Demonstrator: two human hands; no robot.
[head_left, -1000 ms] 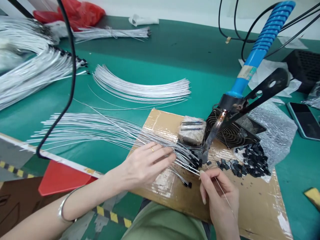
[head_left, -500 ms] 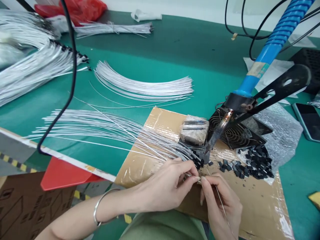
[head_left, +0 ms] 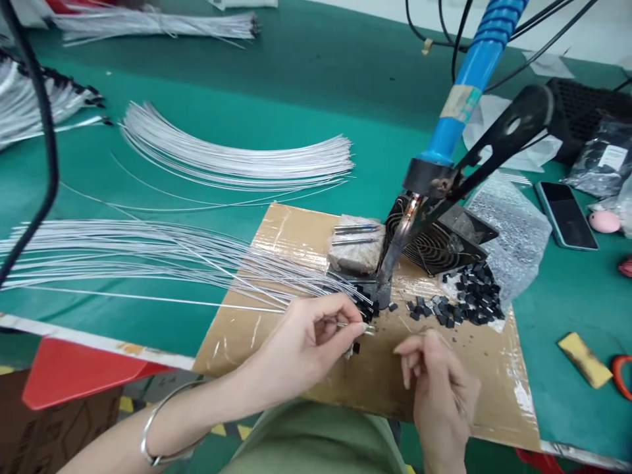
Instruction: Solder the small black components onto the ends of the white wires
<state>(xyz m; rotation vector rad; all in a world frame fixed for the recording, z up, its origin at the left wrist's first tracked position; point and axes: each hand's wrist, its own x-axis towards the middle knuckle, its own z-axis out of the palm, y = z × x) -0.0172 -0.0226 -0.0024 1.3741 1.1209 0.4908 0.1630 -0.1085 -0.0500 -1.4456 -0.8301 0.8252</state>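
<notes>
My left hand (head_left: 320,342) has thumb and forefinger pinched on a white wire, its bare silvery end (head_left: 370,330) poking out past the fingertips. To its right, my right hand (head_left: 439,382) is closed, apart from the left. A thin strand of solder wire (head_left: 405,323) shows just above its fingertips; its path through the fingers is mostly hidden. Behind both hands a soldering iron (head_left: 395,253) with a blue sleeve points down in its stand. Loose white wires (head_left: 197,253) fan leftward from beside my left hand.
A cardboard sheet (head_left: 276,230) lies under the work. Small black pieces (head_left: 476,296) are heaped beside a black fan (head_left: 429,250). A curved wire bundle (head_left: 237,158) sits farther back. On the right are a phone (head_left: 567,216) and a yellow sponge (head_left: 585,359).
My hands have separated, the right drawing away from the left hand's fingertips. The whole view has shifted right, bringing the sponge and orange handle more into sight.
</notes>
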